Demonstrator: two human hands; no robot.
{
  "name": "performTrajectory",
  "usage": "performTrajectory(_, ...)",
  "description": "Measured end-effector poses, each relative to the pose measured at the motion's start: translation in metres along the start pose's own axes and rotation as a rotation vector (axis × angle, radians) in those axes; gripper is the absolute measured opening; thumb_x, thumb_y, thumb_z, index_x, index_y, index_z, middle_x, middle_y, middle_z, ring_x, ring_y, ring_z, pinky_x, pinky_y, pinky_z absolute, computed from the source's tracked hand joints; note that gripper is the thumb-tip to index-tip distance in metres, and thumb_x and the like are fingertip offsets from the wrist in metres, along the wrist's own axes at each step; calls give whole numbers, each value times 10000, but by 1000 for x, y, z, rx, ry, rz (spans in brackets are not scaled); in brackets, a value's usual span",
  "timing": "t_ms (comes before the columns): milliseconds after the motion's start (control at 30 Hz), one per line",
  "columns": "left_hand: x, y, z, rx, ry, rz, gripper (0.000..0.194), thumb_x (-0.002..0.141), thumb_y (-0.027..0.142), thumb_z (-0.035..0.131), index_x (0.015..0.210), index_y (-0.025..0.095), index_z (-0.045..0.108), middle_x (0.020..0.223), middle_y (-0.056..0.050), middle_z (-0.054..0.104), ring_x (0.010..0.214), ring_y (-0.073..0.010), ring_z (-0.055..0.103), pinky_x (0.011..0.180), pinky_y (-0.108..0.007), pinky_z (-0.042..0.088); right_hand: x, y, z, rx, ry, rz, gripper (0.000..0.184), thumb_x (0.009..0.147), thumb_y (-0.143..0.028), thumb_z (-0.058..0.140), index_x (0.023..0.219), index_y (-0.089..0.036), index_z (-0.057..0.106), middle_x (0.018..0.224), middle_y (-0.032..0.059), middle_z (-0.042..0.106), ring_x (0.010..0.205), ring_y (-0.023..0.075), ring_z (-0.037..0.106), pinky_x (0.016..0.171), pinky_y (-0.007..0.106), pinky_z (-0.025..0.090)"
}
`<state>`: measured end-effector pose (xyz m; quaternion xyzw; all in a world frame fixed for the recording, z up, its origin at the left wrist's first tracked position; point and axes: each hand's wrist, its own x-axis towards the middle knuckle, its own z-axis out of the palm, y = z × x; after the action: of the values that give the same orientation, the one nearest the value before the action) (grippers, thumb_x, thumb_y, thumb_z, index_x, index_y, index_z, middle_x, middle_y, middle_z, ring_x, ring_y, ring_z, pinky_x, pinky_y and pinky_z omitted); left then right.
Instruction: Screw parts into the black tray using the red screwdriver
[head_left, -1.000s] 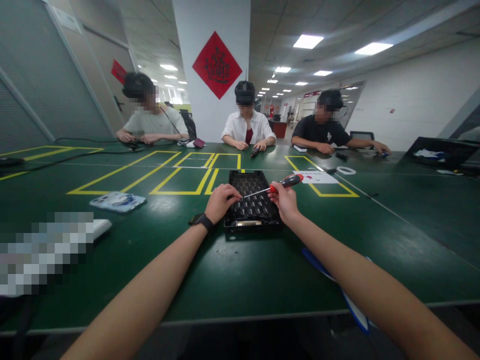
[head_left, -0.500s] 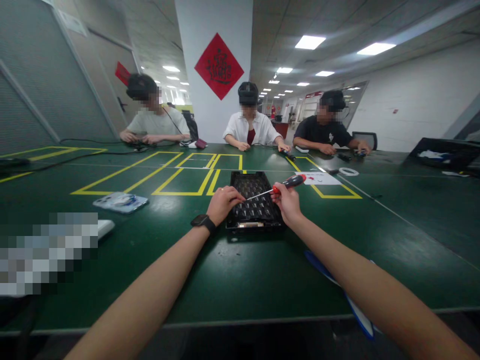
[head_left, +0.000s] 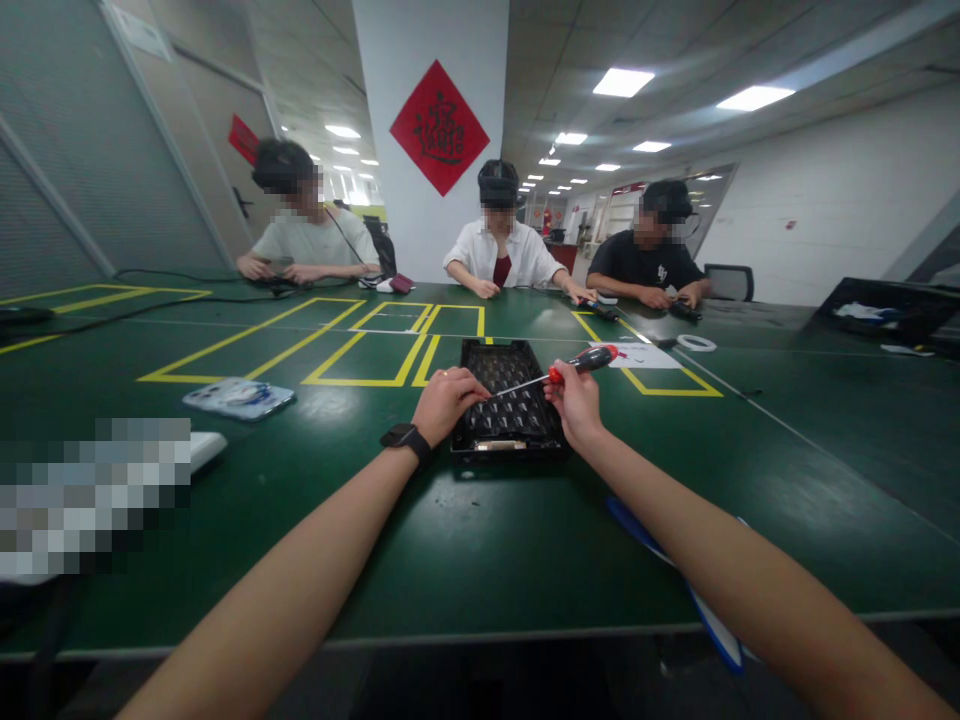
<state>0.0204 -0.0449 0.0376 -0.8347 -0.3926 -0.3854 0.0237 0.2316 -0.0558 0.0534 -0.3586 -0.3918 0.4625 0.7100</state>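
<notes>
At the far left of the green table (head_left: 465, 590) in front of you lies a pale object (head_left: 206, 447), mostly blurred out; just beyond it a phone (head_left: 238, 397) with a blue and white patterned back lies flat; behind, a co-worker in a pale T-shirt (head_left: 319, 243) sits at the far edge, both hands low near a dark item; yellow lines (head_left: 352, 383) mark out boxes on the tabletop nearer the middle; your left hand (head_left: 446, 402), with a black watch (head_left: 405, 438) at its wrist, is over the left side of a black case (head_left: 480, 456), its fingertips gathered at the tip of the screwdriver (head_left: 592, 359); you cannot tell whether they pinch the tip or something small beside it; the case lies open on the table between your two hands, its inside dark and patterned, a metallic strip (head_left: 501, 445) along its near end; across from you sits a co-worker in a white shirt (head_left: 529, 250); your right hand (head_left: 576, 405) has its fingers closed on the red and black handle, the shaft slanting down leftward over the case; farther right are a sheet of paper (head_left: 634, 355), a white ring (head_left: 696, 343) and a co-worker in a dark T-shirt (head_left: 637, 262).
</notes>
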Motion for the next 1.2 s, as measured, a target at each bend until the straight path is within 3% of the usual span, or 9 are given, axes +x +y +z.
performTrajectory(467,0,-5,3,2,-16,26,131,804,263,570,833,227,692,839,-20,636,829,-158,536,767,-302,382,3,2,-1,-59,-14,6,228,687,-362,619,750,-155,546,593,-23,583,473,58,506,423,156,396)
performTrajectory(733,0,-2,0,35,-44,53,140,813,262,557,812,224,691,843,-19,641,824,-156,540,764,-304,382,1,4,-3,-158,-78,-98,287,709,-426,608,792,-162,529,646,-23,584,499,59,513,444,161,404)
performTrajectory(833,0,-2,0,19,-45,42,146,818,249,548,813,221,691,844,-22,641,822,-154,544,768,-305,386,-3,1,1,-174,-133,-150,306,728,-443,593,855,-180,503,690,-29,584,504,57,523,430,155,403)
performTrajectory(1000,0,-4,2,-50,-37,33,146,813,230,551,828,220,695,838,-24,639,816,-150,548,775,-297,403,-11,-8,10,-144,-297,-91,386,750,-441,568,1019,-223,398,764,-20,629,533,87,579,443,179,442)
performTrajectory(1200,0,-4,3,-109,-21,20,138,799,242,569,811,229,706,822,-25,637,816,-151,553,785,-299,419,-25,-5,16,-149,-450,-74,439,721,-388,615,1061,-209,404,684,-41,624,527,88,583,510,207,481)
